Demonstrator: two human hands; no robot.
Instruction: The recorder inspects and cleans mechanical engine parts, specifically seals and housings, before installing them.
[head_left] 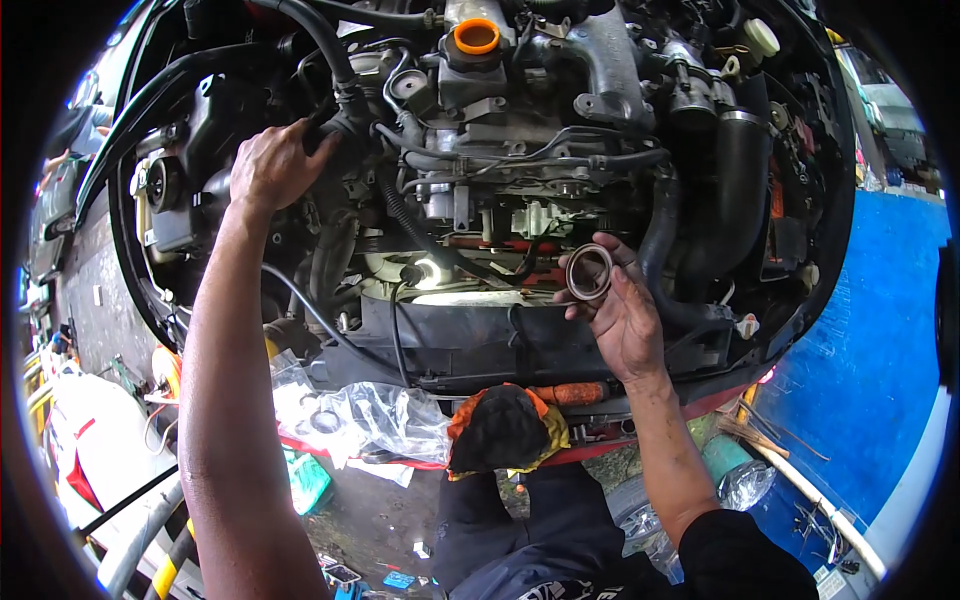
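Observation:
Over the front of the open engine bay, my right hand (pixel 628 325) pinches a brown ring-shaped seal (pixel 588 272) between thumb and fingers, its hole facing me. My left hand (pixel 275 168) is at the left of the engine, its fingers and thumb curled at a black rubber hose (pixel 350 115); the fingertips are partly hidden there. Between the hands sits the engine block (pixel 500 150), with an orange-rimmed filler opening (pixel 476 37) on top. A bright work lamp (pixel 428 273) shines low in the bay.
Clear plastic bags (pixel 385 420), a black-and-orange cloth (pixel 510 435) and an orange-wrapped handle (pixel 568 394) lie along the front bumper. A wide black pipe (pixel 735 190) stands at the right. Beyond it is blue flooring (pixel 860 300); poles (pixel 815 490) lie below.

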